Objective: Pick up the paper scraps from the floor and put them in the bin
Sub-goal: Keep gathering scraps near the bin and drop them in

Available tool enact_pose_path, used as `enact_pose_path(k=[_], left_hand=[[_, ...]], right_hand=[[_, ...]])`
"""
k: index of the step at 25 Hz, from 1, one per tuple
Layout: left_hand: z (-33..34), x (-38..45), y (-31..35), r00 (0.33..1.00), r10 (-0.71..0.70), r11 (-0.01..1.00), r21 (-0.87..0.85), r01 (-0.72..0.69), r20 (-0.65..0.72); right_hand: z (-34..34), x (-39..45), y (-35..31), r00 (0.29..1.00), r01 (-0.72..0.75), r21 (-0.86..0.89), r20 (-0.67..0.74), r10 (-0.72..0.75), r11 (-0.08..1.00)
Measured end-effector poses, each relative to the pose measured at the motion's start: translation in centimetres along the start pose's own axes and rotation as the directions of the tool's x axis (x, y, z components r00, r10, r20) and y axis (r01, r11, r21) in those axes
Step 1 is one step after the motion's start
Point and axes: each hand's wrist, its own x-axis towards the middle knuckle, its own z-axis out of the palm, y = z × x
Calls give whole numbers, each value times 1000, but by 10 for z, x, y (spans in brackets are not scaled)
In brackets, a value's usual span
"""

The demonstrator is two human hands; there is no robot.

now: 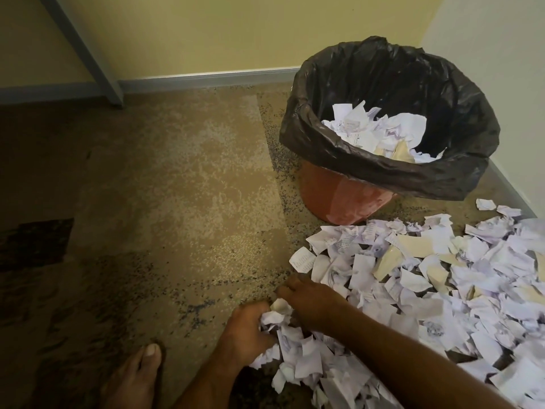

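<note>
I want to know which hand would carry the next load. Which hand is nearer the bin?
Right. The right hand lies at the near-left edge of the paper scraps, below the bin. The left hand grips scraps lower and further left, farther from it.

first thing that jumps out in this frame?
The scraps, a big white heap spread across the carpet at lower right. Behind it, near the wall corner, stands the bin, red with a black liner and already part full of paper. At the heap's near-left edge, the left hand and right hand are gathering a bunch of paper between them.
</note>
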Motion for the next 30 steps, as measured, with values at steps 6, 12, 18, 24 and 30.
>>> enact_pose_path(k=[6, 12, 18, 24, 30], left_hand=[[-23, 15, 7, 979, -175, 955, -258, 144, -100], [-93, 45, 93, 940, -261, 775, -628, 67, -221], [-193, 52, 235, 905, -72, 443, -826, -347, -419], [-198, 65, 341, 848, 227, 385, -755, -531, -480], [-143, 128, 353, 873, 323, 873, -240, -424, -366]], right_hand=[[0, 6, 7, 994, -75, 151, -64, 85, 986], [-60, -20, 24, 886, -50, 605, -340, 315, 795], [-183, -121, -4, 856, 181, 913, -329, 398, 367], [-298, -172, 26, 570, 314, 858, -513, 642, 406], [-303, -123, 109, 548, -232, 784, -384, 743, 576]])
